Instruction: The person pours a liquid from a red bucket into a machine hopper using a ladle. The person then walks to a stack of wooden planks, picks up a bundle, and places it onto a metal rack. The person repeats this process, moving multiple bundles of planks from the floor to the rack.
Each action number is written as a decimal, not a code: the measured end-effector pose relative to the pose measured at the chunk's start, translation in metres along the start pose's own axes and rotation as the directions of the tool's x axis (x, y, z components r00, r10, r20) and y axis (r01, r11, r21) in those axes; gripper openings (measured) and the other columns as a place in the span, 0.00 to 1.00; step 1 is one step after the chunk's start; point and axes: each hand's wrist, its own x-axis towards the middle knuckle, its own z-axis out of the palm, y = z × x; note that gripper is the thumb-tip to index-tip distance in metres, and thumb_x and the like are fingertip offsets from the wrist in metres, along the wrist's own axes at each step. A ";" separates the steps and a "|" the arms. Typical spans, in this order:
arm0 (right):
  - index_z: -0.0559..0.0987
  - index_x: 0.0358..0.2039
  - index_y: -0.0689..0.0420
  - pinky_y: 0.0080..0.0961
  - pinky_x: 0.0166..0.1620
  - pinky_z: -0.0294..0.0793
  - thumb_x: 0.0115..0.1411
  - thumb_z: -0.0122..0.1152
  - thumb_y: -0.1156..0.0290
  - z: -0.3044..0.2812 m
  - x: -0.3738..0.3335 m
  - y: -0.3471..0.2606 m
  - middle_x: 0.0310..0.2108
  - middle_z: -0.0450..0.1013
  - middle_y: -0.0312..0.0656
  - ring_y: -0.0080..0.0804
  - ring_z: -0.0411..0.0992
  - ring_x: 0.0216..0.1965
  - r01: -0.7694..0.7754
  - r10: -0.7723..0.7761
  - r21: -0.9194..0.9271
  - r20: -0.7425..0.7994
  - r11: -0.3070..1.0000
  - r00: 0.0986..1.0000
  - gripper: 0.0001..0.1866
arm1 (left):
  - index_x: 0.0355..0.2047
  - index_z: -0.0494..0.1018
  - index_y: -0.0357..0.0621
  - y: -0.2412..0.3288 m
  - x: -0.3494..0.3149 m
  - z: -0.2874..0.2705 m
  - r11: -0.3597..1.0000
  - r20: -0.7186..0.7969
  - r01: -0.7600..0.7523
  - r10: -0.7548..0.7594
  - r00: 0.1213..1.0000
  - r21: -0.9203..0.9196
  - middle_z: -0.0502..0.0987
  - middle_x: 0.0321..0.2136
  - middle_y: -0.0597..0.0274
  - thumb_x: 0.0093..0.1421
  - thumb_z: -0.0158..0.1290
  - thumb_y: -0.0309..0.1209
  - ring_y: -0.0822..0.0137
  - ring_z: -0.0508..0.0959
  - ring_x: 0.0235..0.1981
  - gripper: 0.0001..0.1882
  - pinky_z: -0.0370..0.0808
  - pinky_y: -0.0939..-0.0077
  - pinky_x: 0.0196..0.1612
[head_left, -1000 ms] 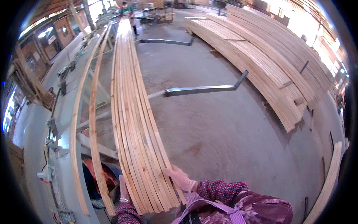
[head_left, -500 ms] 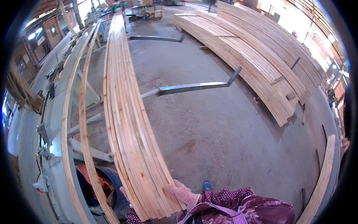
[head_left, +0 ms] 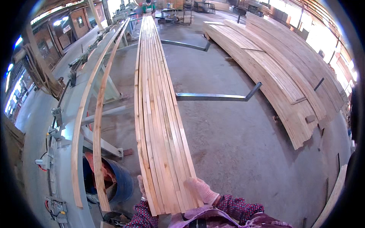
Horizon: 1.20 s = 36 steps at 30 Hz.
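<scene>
A long bundle of several pale wooden strips (head_left: 157, 110) runs from my body to the far end of the hall. My right hand (head_left: 201, 190), in a pink knit glove, lies on the bundle's near right edge and grips it. My left hand (head_left: 141, 186), also gloved, holds the bundle's left side from underneath; only a few fingers show. At the far end another person (head_left: 148, 6) in a green top stands by the strips.
A long metal bench (head_left: 66, 125) with clamps carries two single strips (head_left: 98, 125) on the left. A blue barrel (head_left: 114, 182) stands under it. Steel supports (head_left: 218, 97) lie on the concrete floor. Large stacks of planks (head_left: 281, 76) fill the right side.
The bundle has swung from pointing up-left to running nearly straight ahead. Both hands stay on its near end.
</scene>
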 end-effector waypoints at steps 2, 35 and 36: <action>0.76 0.50 0.60 0.30 0.49 0.75 0.64 0.57 0.58 -0.021 0.001 -0.007 0.44 0.77 0.40 0.31 0.75 0.44 0.028 -0.028 -0.062 -0.002 0.998 1.000 0.21 | 0.63 0.62 0.39 -0.013 0.005 0.015 1.000 -0.001 0.006 -0.006 1.000 0.014 0.73 0.55 0.49 0.58 0.44 0.69 0.51 0.77 0.49 0.48 0.75 0.53 0.54; 0.72 0.54 0.60 0.31 0.48 0.74 0.61 0.59 0.52 -0.027 0.021 0.012 0.44 0.75 0.42 0.32 0.73 0.44 -0.046 0.046 -0.138 -0.001 0.989 0.999 0.28 | 0.62 0.63 0.39 -0.006 -0.005 0.022 0.999 -0.047 0.004 -0.003 0.999 0.040 0.74 0.54 0.49 0.58 0.45 0.69 0.52 0.78 0.48 0.48 0.76 0.55 0.52; 0.73 0.54 0.60 0.31 0.46 0.75 0.60 0.60 0.55 -0.031 0.033 0.023 0.43 0.75 0.41 0.32 0.74 0.43 -0.038 0.036 -0.140 -0.017 0.989 0.999 0.27 | 0.62 0.63 0.39 -0.001 -0.005 0.021 0.999 -0.042 0.010 -0.008 0.999 0.040 0.74 0.54 0.49 0.58 0.45 0.69 0.52 0.78 0.48 0.48 0.76 0.55 0.52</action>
